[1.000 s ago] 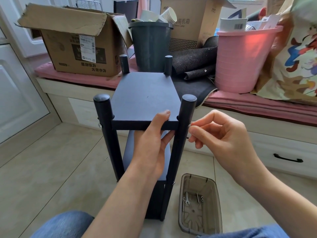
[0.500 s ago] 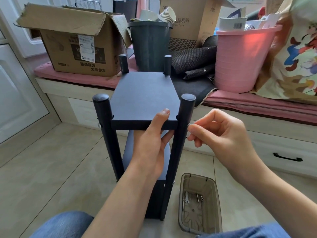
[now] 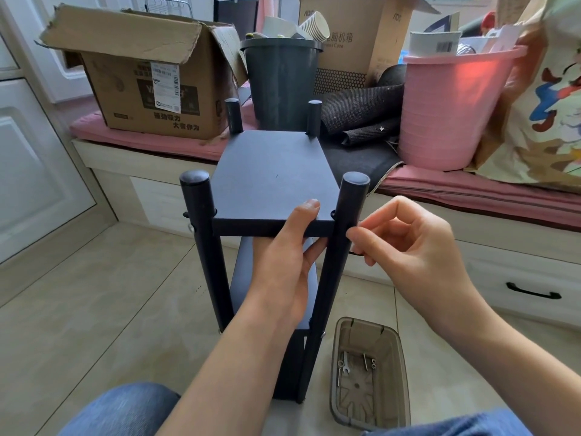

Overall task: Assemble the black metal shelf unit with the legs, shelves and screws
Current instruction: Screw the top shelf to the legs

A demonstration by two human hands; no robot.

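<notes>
Head: L hand point(image 3: 283, 262) grips top shelf point(image 3: 270, 174); R hand point(image 3: 408, 247) maybe pinching screw.

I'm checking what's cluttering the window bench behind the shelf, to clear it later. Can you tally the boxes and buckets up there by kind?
Cardboard boxes: 2, the open cardboard box on the left and the tall cardboard box behind
Buckets: 2, the dark bucket and the pink bucket
Total: 4

Right hand point(image 3: 418, 247) fingertips hide screw at near-right leg point(image 3: 333, 262); tray point(image 3: 399, 372) hardware too small.
</notes>
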